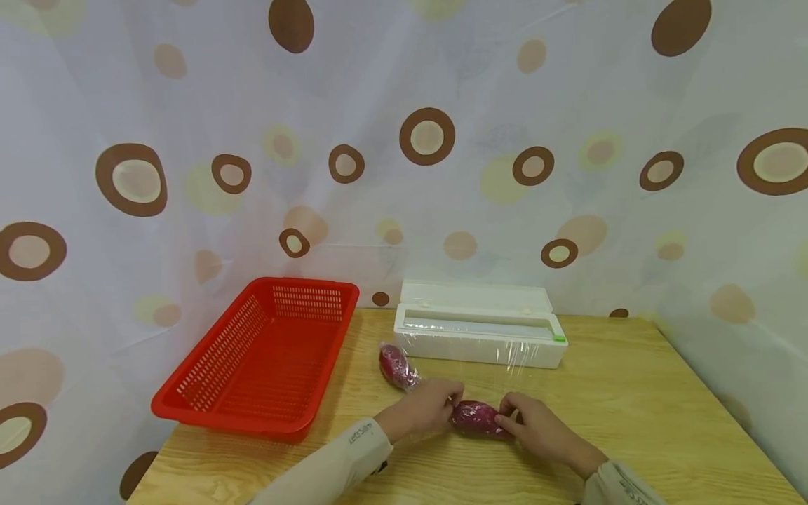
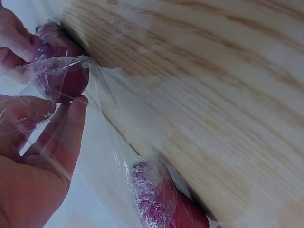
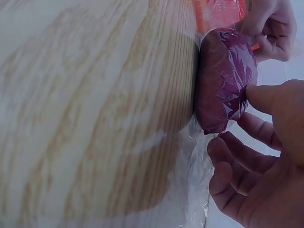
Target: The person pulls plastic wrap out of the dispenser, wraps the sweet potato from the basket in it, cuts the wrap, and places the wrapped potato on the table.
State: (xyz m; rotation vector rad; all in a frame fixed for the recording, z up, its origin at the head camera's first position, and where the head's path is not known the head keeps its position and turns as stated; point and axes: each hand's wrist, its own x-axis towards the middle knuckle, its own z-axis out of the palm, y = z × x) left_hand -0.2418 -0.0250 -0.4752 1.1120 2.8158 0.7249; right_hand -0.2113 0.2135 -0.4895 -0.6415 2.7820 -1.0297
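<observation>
A purple-red sweet potato (image 1: 476, 418) lies on the table between the two hands, with clear plastic wrap (image 3: 228, 71) around it. My left hand (image 1: 428, 405) is at its left end, where the fingertips pinch the wrap. At the right end, my right hand (image 1: 536, 426) holds the sweet potato, the thumb pressing on its wrapped side and the index finger close below. Another wrapped sweet potato (image 1: 396, 367) lies just beyond the left hand; its crinkled film also shows in the left wrist view. The film stretches from the white wrap box (image 1: 480, 351) toward the hands.
The box stands at the back of the wooden table (image 1: 631, 407), its lid (image 1: 476, 296) raised and a green slider (image 1: 558, 338) at its right end. A red plastic basket (image 1: 309, 393) stands on the left. Behind hangs a spotted curtain (image 1: 442, 203).
</observation>
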